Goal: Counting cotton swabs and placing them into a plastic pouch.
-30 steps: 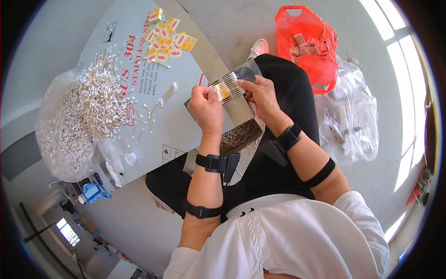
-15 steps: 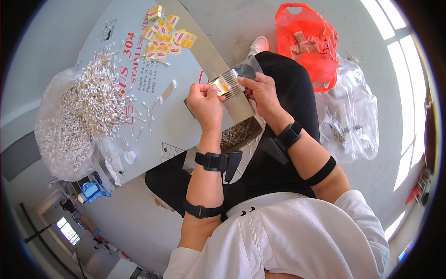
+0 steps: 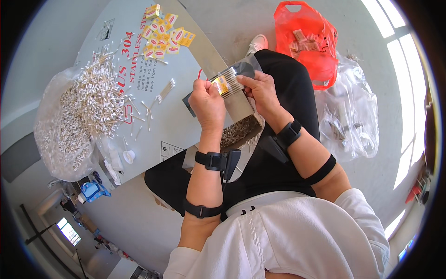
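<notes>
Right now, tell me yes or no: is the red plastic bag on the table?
No, the red plastic bag lies off the table, beyond the person's dark-trousered right leg.

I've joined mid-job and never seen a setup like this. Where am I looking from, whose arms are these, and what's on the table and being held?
There's no robot here: you see a seated person's bare left hand and right hand. The picture comes from a wide fisheye camera on their head, looking down, so straight edges bend and picture left is their left. Black straps circle both forearms.

On the pale table lie a big heap of cotton swabs, partly in a clear bag, a small swab bundle and scattered yellow cards.

Between the hands is a flat row of swabs with a yellow card against it. The left fingers are at the card; the right thumb presses the row's end.
</notes>
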{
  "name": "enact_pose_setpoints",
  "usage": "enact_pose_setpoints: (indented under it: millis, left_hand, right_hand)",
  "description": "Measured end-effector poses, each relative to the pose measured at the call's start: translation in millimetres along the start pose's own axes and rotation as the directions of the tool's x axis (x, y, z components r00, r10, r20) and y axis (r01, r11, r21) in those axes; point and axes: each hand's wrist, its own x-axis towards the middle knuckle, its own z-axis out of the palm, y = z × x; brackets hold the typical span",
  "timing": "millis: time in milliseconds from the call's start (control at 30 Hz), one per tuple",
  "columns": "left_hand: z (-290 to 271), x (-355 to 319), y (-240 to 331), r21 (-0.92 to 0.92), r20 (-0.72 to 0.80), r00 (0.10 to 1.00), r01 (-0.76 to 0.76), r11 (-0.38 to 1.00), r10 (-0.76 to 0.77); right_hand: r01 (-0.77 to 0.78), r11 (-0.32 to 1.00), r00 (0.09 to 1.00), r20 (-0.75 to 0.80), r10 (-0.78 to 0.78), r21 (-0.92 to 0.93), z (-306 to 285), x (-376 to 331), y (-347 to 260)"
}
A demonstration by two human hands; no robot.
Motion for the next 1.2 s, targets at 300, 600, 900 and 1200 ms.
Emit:
enact_pose_setpoints:
  millis: [300,600,900,1200]
  left_hand:
    - [-14,1,-15,-0.023,0.192,0.967,0.177,0.984,-0.170]
    - [-14,-9,6,-0.317,0.268,0.899,0.421,0.850,-0.345]
    - [-21,-5,8,-0.351,0.227,0.891,0.451,0.821,-0.392]
    - [-17,-8,16,-0.380,0.286,0.881,0.465,0.800,-0.376]
  right_hand:
    - [0.071,0.997,0.997,0.026,-0.071,0.014,14,-13,-15]
    - [0.047,0.998,0.998,0.038,-0.049,0.046,12,-10,-11]
    - [0.062,0.998,0.998,0.031,-0.063,0.032,12,-9,-9]
    - [0.075,0.997,0.997,0.026,-0.076,0.032,13,-10,-11]
